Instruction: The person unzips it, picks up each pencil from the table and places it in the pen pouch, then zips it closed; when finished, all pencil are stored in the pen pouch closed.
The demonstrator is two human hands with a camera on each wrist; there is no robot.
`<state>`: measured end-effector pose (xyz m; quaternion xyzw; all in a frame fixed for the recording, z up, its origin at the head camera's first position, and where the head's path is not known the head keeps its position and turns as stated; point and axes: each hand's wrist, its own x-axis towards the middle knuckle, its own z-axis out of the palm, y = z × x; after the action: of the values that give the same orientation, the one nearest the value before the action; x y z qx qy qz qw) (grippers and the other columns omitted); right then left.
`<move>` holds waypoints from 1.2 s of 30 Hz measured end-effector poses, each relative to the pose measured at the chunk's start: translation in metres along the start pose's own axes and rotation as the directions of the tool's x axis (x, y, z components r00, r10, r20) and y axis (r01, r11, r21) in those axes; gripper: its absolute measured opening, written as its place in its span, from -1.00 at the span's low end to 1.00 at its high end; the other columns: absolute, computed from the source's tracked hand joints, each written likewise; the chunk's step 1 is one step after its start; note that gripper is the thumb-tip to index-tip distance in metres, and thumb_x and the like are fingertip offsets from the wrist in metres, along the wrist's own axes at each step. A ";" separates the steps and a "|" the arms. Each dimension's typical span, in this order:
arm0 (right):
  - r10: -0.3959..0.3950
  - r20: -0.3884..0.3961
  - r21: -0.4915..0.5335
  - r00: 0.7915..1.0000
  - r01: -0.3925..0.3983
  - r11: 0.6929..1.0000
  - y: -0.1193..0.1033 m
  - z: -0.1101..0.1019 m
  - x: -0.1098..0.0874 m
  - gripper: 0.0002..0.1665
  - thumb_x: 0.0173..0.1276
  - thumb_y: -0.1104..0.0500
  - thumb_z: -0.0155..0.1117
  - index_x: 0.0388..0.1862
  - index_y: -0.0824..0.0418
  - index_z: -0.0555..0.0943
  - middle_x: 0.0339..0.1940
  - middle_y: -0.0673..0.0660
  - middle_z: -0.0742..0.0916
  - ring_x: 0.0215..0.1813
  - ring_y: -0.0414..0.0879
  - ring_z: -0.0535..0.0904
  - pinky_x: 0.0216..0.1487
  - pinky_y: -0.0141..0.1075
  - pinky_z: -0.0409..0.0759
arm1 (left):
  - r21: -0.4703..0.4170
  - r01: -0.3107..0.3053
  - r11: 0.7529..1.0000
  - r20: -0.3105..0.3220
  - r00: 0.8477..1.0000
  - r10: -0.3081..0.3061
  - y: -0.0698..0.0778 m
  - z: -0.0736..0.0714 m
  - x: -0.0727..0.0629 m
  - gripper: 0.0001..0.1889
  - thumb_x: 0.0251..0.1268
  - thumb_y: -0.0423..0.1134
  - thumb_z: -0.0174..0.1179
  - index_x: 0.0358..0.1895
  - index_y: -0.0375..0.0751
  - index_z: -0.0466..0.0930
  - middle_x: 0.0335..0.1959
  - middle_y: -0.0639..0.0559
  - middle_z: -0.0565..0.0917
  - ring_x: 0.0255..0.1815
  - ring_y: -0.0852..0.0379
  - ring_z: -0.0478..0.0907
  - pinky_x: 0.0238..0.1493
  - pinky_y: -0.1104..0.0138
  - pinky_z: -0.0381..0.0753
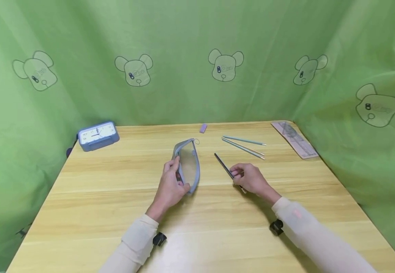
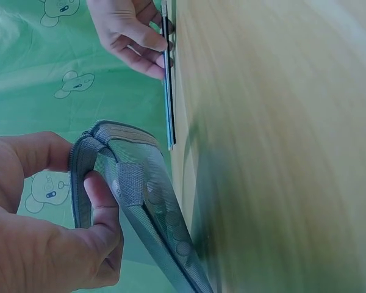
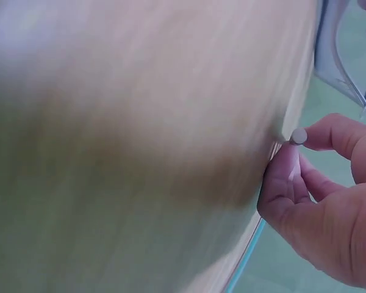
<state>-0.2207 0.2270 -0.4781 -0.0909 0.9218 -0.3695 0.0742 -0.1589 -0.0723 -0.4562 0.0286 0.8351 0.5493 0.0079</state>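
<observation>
A grey-blue mesh pencil case (image 1: 197, 172) with its zipper undone stands in the middle of the table, its mouth spread wide. My left hand (image 1: 170, 185) grips its near rim, thumb on one side and fingers on the other. To the right, my right hand (image 1: 250, 178) pinches a dark pencil (image 1: 223, 163) near its pale end, low over the wood. In the right wrist view the pencil's round end (image 3: 299, 135) pokes out between thumb and fingers. Behind that hand lie two blue pencils (image 1: 243, 140) and a yellowish pencil (image 1: 248, 146).
A blue alarm clock (image 1: 98, 135) stands at the back left. Near the back edge lies a small purple eraser (image 1: 203, 128). A flat pack of rulers (image 1: 295, 140) rests at the right edge. Green curtains (image 1: 184, 30) with bear heads surround the table (image 1: 91, 212).
</observation>
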 end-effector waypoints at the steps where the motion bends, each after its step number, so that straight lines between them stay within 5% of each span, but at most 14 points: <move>1: 0.013 0.006 0.040 1.000 -0.014 0.999 -0.001 0.001 0.000 -0.55 0.27 0.42 0.32 0.16 0.38 0.72 -0.02 0.27 0.82 -0.06 -0.01 0.71 -0.12 -0.37 0.70 | 0.000 0.002 1.000 0.000 1.000 -0.002 0.000 0.000 0.000 0.13 0.10 -0.58 0.41 0.76 -0.24 -0.02 0.65 -0.19 0.22 0.06 0.02 0.48 -0.25 0.52 0.65; 5: 0.052 0.032 0.236 0.998 -0.058 0.970 -0.010 0.002 -0.004 -0.50 0.31 0.45 0.28 0.26 0.44 0.65 0.11 0.38 0.76 -0.06 -0.06 0.65 -0.20 -0.47 0.67 | -0.004 0.004 1.000 -0.001 1.000 -0.004 -0.001 -0.001 0.001 0.14 0.10 -0.57 0.41 0.76 -0.24 -0.03 0.64 -0.19 0.22 0.06 0.01 0.48 -0.24 0.51 0.65; 11: 0.073 0.059 0.494 0.996 -0.093 0.864 -0.040 0.005 -0.017 -0.41 0.26 0.46 0.25 0.32 0.46 0.58 0.16 0.39 0.70 -0.11 -0.14 0.63 -0.28 -0.48 0.63 | -0.008 0.006 1.000 -0.001 1.000 -0.006 0.000 0.002 0.002 0.13 0.10 -0.57 0.40 0.76 -0.25 -0.04 0.64 -0.19 0.22 0.04 0.02 0.47 -0.26 0.53 0.63; 22: 0.117 0.159 0.630 0.980 -0.192 0.753 -0.086 0.040 -0.022 -0.50 0.25 0.51 0.23 0.21 0.48 0.58 -0.03 0.21 0.70 -0.28 -0.19 0.54 -0.35 -0.49 0.55 | -0.019 -0.011 1.000 0.005 1.000 0.011 0.002 0.010 0.000 0.15 0.08 -0.57 0.41 0.76 -0.26 -0.04 0.65 -0.21 0.21 -0.09 0.07 0.51 -0.30 0.52 0.63; 30: 0.230 0.077 0.648 0.970 -0.224 0.728 -0.111 0.062 -0.001 -0.62 0.34 0.49 0.24 0.14 0.44 0.63 -0.03 0.29 0.73 -0.25 -0.09 0.64 -0.30 -0.44 0.69 | -0.005 -0.046 0.999 0.022 0.999 0.046 0.007 0.017 -0.004 0.14 0.05 -0.55 0.43 0.74 -0.36 -0.02 0.64 -0.25 0.23 0.04 0.00 0.52 -0.27 0.53 0.63; 36: 0.278 -0.019 0.617 0.960 -0.208 0.759 -0.124 0.077 0.011 -0.71 0.30 0.49 0.31 0.00 0.40 0.68 -0.20 0.18 0.75 -0.29 -0.13 0.63 -0.29 -0.43 0.68 | 0.027 -0.081 0.996 0.041 0.996 0.080 0.010 0.019 -0.004 0.13 0.01 -0.56 0.37 0.73 -0.38 -0.01 0.64 -0.31 0.23 -0.11 0.08 0.56 -0.31 0.53 0.62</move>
<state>-0.2019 0.0854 -0.4476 0.0787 0.7598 -0.6382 0.0962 -0.1535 -0.0514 -0.4546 0.0733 0.8408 0.5363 0.0019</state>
